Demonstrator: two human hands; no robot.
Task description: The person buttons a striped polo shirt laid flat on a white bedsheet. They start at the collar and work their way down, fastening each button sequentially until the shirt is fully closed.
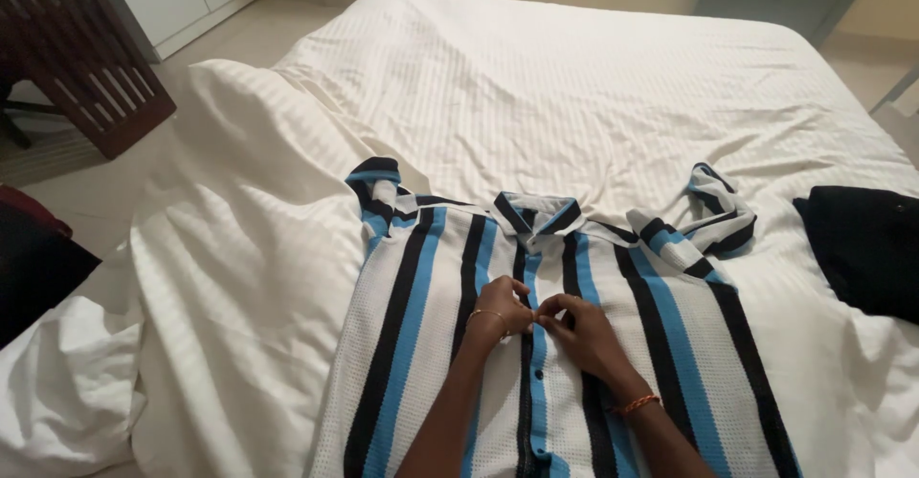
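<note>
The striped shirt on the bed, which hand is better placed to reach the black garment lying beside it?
Probably the right hand. The black garment lies at the bed's right edge, on that hand's side, while the left hand would have to cross over. Both hands now pinch the striped shirt at its button placket.

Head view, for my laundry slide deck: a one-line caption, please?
Both hands, left hand and right hand, pinch the button placket of a striped shirt spread on a white bed.

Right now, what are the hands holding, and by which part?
Both the left hand and the right hand pinch the striped shirt at its front button placket, below the collar, fingertips meeting there.
</note>
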